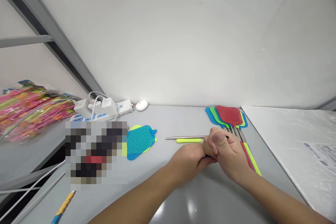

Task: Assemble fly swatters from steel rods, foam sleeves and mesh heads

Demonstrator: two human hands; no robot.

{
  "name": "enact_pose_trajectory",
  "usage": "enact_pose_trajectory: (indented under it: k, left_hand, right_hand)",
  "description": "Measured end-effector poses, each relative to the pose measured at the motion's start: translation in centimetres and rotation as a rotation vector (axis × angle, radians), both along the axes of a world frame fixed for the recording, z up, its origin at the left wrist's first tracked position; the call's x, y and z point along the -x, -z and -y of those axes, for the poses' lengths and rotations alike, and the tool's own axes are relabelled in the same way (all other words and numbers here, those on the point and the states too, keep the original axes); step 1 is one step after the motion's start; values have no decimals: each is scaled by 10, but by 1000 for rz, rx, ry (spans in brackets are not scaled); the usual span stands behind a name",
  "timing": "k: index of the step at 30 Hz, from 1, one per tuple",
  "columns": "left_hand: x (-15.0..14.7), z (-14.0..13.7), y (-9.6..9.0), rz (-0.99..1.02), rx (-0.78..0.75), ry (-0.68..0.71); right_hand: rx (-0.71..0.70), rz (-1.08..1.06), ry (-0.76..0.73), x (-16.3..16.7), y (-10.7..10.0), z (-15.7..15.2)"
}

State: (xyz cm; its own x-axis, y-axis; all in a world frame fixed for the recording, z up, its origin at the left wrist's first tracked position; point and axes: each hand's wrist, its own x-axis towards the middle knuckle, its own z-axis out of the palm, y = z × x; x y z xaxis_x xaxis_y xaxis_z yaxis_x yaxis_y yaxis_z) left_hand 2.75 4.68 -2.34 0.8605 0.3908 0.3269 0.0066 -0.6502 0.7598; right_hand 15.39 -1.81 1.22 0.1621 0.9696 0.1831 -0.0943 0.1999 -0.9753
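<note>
My left hand (187, 161) and my right hand (227, 152) are pressed together above the table, both with fingers closed. A dark sliver shows between them and a small black tip (227, 136) pokes out by the right hand; what they grip is mostly hidden. Just behind the hands are a thin metal rod (183, 137) and a yellow-green handle (189, 140). The rod's right end disappears behind my right hand. Beyond that hand lies a stack of fly swatters (231, 115) with red, green and blue heads. Left of the hands are loose blue and yellow swatter heads (141, 140).
A power strip (124, 107) with white chargers and cables stands at the back left, beside a white rounded device (141, 105). Colourful bagged goods (34, 108) sit on the left. A blurred-out patch (96, 154) covers part of the table. A white wrapped package (294, 140) lies right.
</note>
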Motion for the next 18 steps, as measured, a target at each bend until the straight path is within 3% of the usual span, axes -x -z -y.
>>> enact_pose_trajectory:
  k: [7, 11, 15, 18]
  left_hand:
    - [-2, 1, 7, 38, -64, -25]
    - [-1, -1, 7, 72, -183, -34]
    - [1, 0, 9, -18, -271, -34]
    - [1, 5, 12, 21, -300, -60]
  right_hand:
    - [29, -2, -25, 0, 2, 1]
    - [3, 64, -33, 2, 3, 4]
    - [-23, 123, 22, 4, 5, 12]
    - [-64, 283, 94, 8, 10, 14]
